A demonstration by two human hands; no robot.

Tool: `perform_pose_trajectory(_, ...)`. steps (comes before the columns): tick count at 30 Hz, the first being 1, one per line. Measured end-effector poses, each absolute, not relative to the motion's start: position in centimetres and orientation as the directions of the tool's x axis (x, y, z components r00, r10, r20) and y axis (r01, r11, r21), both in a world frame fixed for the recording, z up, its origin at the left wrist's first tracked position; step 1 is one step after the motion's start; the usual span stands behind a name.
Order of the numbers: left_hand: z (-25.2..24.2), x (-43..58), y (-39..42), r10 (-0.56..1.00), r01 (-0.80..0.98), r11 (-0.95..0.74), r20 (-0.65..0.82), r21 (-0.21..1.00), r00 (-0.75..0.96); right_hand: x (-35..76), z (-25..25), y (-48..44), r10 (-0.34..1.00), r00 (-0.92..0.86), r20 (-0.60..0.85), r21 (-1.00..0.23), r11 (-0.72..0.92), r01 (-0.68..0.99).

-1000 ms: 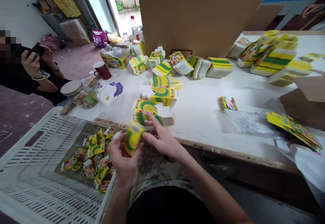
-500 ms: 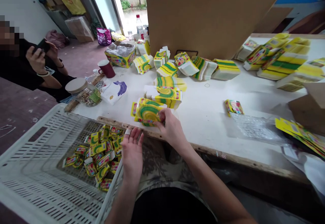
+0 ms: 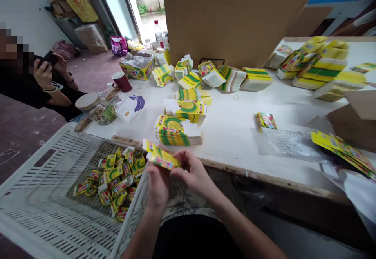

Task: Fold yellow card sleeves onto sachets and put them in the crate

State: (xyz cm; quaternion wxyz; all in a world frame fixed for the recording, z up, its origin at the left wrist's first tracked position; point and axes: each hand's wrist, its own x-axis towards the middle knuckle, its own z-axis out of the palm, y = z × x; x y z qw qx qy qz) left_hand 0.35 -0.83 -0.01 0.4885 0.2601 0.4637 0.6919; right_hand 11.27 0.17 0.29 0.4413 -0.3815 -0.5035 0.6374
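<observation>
A small yellow-and-green carton [image 3: 161, 157], its white end flap sticking out at the left, is held up over the table's front edge. My right hand [image 3: 192, 172] pinches its right end between thumb and fingers. Below and against its left part is my left hand [image 3: 158, 186], thumb raised, the other fingers mostly hidden behind the carton. Just beyond my hands lies a stack of flat cartons [image 3: 179, 130], with another stack [image 3: 186, 108] behind it. Left of my left hand, a white plastic crate [image 3: 41, 188] holds many folded small cartons [image 3: 117, 176].
Further carton stacks [image 3: 230, 78] line the back of the white table [image 3: 229, 127] before a large cardboard sheet [image 3: 235, 20]. A lidded jar [image 3: 101, 112] and maroon mug [image 3: 122, 82] stand at left. Clear plastic packaging [image 3: 288, 143] lies at right. A person [image 3: 44, 82] holds a phone.
My right hand has drawn a carton off the near stack, toward me. My left hand has come up to it, and the carton now sits opened out between both hands.
</observation>
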Motion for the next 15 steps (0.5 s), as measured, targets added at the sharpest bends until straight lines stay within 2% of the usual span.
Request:
perform_pose_trajectory(3,-1.0,-0.1,-1.2,0.915,-0.408,-0.099,-0.078,0.908,-0.396,12.3,0.2,0.6,0.947,-0.321,-0.005,-0.981,-0.067,-0.184)
perform_pose_trajectory(5,-1.4,-0.6,-1.1,0.895,-0.374,-0.095,-0.085,0.922,-0.437,13.0,0.1,0.8,0.948,-0.317,0.027,-0.992,-0.013,-0.122)
perform_pose_trajectory(7,-1.3,-1.5,-0.9,0.905,-0.356,-0.058,-0.102,0.933,-0.414,13.9,0.2,1.0,0.956,-0.282,0.076,-0.997,0.078,-0.004)
perform_pose_trajectory(9,-0.6,-3.0,-0.7,0.937,-0.348,-0.047,-0.079,0.936,-0.34,14.9,0.6,1.3,0.952,-0.238,0.191,-0.957,0.235,0.171)
perform_pose_trajectory(12,1.3,-5.4,-0.7,0.972,-0.215,-0.108,0.058,0.971,-0.227,16.2,1.6,1.4,0.848,-0.292,0.442,-0.736,0.529,0.422)
perform_pose_trajectory(15,2.9,-6.2,-0.9,0.999,0.114,-0.045,0.045,0.992,0.009,16.2,2.3,1.0,0.682,-0.515,0.519,-0.523,0.73,0.44)
